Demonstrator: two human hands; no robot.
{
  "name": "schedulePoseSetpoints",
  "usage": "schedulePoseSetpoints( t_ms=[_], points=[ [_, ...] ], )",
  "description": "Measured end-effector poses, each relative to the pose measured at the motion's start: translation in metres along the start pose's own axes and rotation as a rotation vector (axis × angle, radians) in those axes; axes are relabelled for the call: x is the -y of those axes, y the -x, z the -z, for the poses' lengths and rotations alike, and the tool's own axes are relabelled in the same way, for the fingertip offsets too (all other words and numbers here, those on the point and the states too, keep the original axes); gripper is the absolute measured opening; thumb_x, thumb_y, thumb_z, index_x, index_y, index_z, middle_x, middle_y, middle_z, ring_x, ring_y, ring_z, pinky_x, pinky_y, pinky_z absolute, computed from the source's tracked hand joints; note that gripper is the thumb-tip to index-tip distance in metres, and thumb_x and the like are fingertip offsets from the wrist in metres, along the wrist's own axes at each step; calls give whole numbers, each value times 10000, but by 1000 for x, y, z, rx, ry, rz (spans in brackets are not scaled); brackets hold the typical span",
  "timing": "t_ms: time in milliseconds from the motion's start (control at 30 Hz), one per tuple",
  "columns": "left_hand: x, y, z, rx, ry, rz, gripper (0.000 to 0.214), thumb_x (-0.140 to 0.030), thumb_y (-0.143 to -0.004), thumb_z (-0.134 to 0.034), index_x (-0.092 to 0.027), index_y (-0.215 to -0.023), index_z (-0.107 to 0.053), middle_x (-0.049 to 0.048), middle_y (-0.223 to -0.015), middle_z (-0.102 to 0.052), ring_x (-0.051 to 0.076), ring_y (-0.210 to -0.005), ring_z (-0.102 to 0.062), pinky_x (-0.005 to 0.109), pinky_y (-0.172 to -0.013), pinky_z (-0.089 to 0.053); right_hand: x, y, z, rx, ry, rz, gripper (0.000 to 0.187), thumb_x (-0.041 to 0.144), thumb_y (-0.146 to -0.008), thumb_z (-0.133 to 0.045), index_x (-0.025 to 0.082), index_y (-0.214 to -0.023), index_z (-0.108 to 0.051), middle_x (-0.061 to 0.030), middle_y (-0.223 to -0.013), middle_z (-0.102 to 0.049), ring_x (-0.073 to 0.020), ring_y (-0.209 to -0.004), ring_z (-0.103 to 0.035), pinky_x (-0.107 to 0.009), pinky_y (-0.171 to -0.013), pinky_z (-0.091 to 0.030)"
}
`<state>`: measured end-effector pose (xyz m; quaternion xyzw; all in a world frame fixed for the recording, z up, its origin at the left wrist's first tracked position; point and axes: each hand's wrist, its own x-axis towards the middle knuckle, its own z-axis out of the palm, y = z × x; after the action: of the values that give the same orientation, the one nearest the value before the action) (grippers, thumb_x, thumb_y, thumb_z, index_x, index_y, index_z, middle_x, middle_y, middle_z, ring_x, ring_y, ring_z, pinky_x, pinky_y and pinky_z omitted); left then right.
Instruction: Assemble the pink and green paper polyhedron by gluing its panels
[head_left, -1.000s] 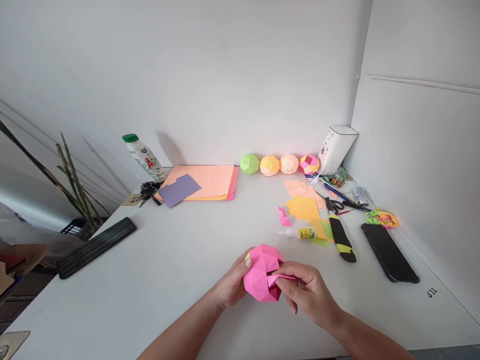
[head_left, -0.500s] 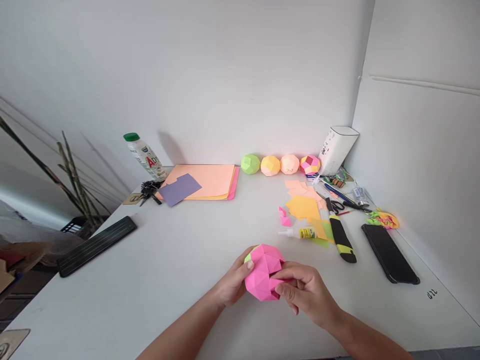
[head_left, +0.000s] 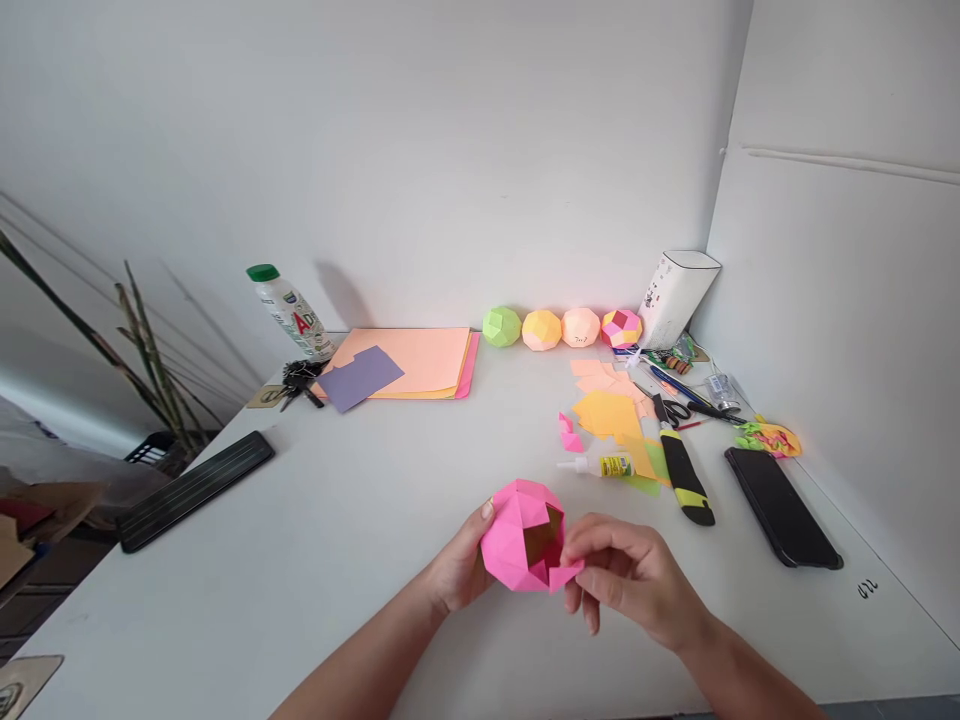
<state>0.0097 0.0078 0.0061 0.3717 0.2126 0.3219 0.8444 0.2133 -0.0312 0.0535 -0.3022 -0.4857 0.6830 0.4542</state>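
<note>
A pink faceted paper ball (head_left: pixel 517 535) rests near the table's front edge, with an open gap on its right side that shows a brown inside. My left hand (head_left: pixel 459 572) cups the ball from the left, thumb on its top edge. My right hand (head_left: pixel 628 578) pinches a loose pink flap (head_left: pixel 564 575) at the ball's lower right corner, fingers closed on it.
Several finished paper balls (head_left: pixel 561 328) line the back wall. A glue bottle (head_left: pixel 600 466), paper squares (head_left: pixel 607 412), a cutter (head_left: pixel 684 476), scissors (head_left: pixel 675 408) and a black phone (head_left: pixel 781 506) lie at the right. Paper sheets (head_left: pixel 409 362), a bottle (head_left: pixel 287 312) and a black bar (head_left: pixel 193 490) lie left.
The ball has turned so its open gap faces up and right. My right hand has pulled back from the gap and now holds a flap at the lower right.
</note>
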Motion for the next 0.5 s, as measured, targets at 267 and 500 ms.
schedulePoseSetpoints(
  t_ms=[267,500],
  points=[
    [3,-1,1,-30,77,-5,709,-712,-774,-555,-112,-1138,-657,160,-1081,-690,285,-956,-619,371,-831,-455,1,0,1,-124,456,348,149,118,-915,-559,218,-908,-670,-22,-833,-628,-77,-494,-601,-194,-421,-469],
    [6,1,2,-12,70,-1,655,-693,-802,-540,-142,-1137,-657,160,-1095,-695,305,-1000,-629,387,-848,-453,-8,-2,-9,-133,812,594,257,52,-892,-541,206,-1025,-699,-71,-817,-697,-126,-581,-613,-226,-487,-498]
  ],
)
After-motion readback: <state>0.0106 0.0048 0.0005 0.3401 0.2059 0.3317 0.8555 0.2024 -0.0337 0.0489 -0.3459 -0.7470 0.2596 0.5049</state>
